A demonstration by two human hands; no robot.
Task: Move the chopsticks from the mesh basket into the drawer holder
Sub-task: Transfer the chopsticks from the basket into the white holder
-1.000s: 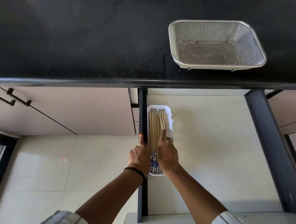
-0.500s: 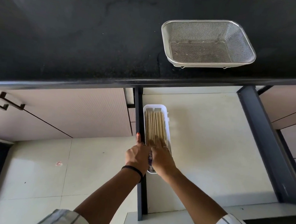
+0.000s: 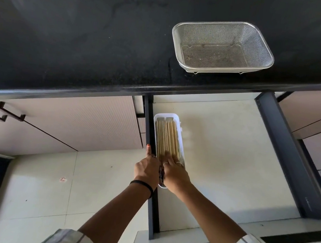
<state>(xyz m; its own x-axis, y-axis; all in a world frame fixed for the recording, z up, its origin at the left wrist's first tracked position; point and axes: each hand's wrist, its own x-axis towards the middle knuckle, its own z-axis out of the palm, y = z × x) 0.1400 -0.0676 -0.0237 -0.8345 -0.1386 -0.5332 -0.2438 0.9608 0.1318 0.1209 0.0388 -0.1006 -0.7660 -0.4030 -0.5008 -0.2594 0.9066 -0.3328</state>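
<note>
Chopsticks: pale wooden chopsticks [image 3: 166,138] bundled lengthwise in white oblong plastic holder [image 3: 180,127]
Right hand [image 3: 175,173]: fingers flat on chopsticks
Left hand [image 3: 146,169]: fingers curled at holder's near end
Room: bare drawer floor [image 3: 231,158] rightward

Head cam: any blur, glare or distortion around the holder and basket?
Head view: basket mesh is sharp; counter edge bows from the wide lens, soft sheen on it; chopsticks in the holder are clear; both hands slightly soft.

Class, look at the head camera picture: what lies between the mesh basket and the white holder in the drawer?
In the head view, the black countertop and its front edge lie between the mesh basket and the white holder.
</note>
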